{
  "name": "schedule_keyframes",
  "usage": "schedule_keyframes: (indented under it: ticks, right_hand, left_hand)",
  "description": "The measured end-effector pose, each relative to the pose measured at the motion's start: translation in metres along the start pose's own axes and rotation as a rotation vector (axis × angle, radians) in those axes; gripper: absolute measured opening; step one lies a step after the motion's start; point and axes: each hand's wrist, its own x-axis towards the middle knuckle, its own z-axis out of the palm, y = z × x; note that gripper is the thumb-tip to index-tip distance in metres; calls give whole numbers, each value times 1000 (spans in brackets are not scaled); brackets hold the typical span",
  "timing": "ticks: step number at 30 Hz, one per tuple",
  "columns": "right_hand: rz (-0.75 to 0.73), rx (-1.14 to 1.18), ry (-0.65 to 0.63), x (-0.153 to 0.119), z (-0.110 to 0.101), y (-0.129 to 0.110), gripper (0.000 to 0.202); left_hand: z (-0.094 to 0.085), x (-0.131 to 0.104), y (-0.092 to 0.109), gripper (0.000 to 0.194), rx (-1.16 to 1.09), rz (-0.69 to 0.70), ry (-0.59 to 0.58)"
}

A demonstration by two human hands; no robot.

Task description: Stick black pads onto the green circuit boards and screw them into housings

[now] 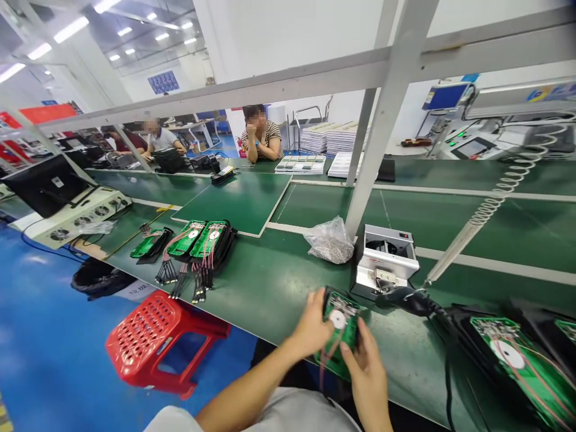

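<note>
Close to the front edge of the green bench, I hold a green circuit board in a black case [342, 324], with a round white part and pink wires on it. My left hand [314, 324] grips its left side, thumb over the board. Along the right side, my right hand [366, 372] is closed round the case, its thumb on the lower part of the board. Just beyond stands a silver screw feeder [385, 258]. A black-handled electric screwdriver [407, 300] lies in front of it, joined to a coiled hose [486, 210].
Several wired boards [198, 240] lie at the left of the bench, and more cased boards [513, 354] at the right. A clear bag of small metal parts [332, 243] sits by the post. A red stool [157, 342] stands on the floor. Across the bench sits a person [262, 138].
</note>
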Motion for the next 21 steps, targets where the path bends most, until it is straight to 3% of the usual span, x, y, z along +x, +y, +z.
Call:
schedule_keyframes:
  ticks: [3,7,10,13,16,18,21]
  right_hand:
    - [75,22,-111,-7,12,-22,78]
    - [106,-122,-193,-3,-2,-31,61]
    - [122,-196,-251,4,-13,-29,62]
    - [146,-267,-330,2,-18,-45,60]
    - [176,-315,-492,-11,-36,-88,57]
    - [179,-328,-587,-20,-64,-128,52]
    - [161,-321,-664,-27,-118,-185,38]
  left_hand:
    - [-75,22,-5,73,151,-70,117]
    - [-187,54,-8,72,266,-114,277]
    - [-241,72,-6,70,370,-140,352]
    - [-268,86,-5,74,473,-178,416]
    - [-280,95,-6,77,563,-210,458]
    - [-278,93,-5,73,613,-208,449]
    - [-260,84,-4,52,672,-150,395]
